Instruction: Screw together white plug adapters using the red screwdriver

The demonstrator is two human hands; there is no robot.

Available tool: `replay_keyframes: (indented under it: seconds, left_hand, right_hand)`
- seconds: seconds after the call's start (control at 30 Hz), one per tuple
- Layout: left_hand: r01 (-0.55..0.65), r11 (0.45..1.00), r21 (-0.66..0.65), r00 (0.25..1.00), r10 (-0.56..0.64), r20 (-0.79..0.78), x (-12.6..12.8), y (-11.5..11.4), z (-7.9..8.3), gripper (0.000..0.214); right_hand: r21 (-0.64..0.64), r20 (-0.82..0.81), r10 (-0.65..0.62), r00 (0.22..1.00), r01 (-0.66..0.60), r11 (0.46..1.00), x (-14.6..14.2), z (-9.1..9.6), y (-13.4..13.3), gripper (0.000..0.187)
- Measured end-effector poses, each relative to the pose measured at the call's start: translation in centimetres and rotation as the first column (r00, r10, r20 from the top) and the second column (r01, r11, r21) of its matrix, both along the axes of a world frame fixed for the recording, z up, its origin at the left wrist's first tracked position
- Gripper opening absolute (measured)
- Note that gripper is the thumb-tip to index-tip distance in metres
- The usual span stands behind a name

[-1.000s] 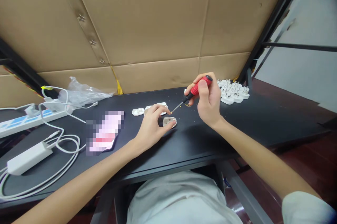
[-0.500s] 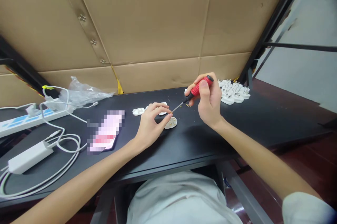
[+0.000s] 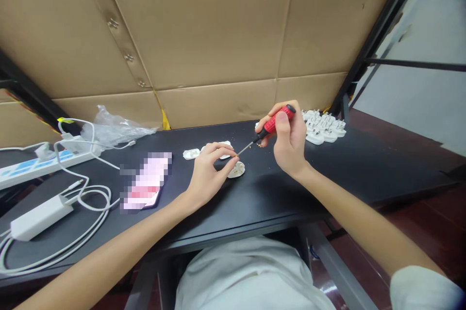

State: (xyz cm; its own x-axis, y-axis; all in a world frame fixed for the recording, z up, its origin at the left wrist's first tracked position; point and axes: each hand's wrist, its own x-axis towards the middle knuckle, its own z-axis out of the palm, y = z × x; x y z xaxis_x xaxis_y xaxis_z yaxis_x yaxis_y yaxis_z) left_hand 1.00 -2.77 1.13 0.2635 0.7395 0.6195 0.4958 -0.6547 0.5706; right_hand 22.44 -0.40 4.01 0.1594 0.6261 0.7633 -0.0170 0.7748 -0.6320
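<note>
My right hand [image 3: 287,138] is wrapped round a red and black screwdriver [image 3: 271,124], its shaft slanting down to the left. The screwdriver's tip meets the fingertips of my left hand [image 3: 211,169], where thumb and forefinger pinch a tiny brass-coloured piece, too small to name. Just below those fingertips a white plug housing [image 3: 237,169] lies on the black table with brass-coloured parts inside. Behind my left hand sit white plastic covers [image 3: 191,154], partly hidden by the fingers. A few small brass-coloured bits lie near the fingers of my right hand.
Several white plugs [image 3: 322,126] are massed at the back right. On the left are a phone with a blurred screen [image 3: 149,179], a white power strip [image 3: 47,164], a white adapter [image 3: 41,218] with looped cables, and a clear plastic bag [image 3: 116,125]. Cardboard [image 3: 218,33] walls the back.
</note>
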Motion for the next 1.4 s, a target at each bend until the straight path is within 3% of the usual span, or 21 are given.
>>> replay_keyframes:
  seconds: [0.97, 1.1, 1.4]
  left_hand:
    - [-0.003, 1.000, 0.001, 1.000, 0.003, -0.023, -0.1, 0.1, -0.1, 0.008]
    - [-0.016, 0.999, -0.028, 0.999, 0.015, -0.042, -0.4, 0.3, -0.2, 0.016]
    - [0.057, 0.987, -0.152, 0.971, -0.090, -0.222, -1.0, 0.6, -0.3, 0.008]
  right_hand:
    - [0.003, 0.012, 0.000, 1.000, 0.000, 1.000, -0.1, 0.0, -0.2, 0.032]
    - [0.018, 0.002, -0.011, 1.000, 0.011, 1.000, -0.1, 0.0, -0.1, 0.033]
    - [0.039, -0.001, -0.031, 1.000, 0.031, 0.999, -0.1, 0.1, 0.0, 0.033]
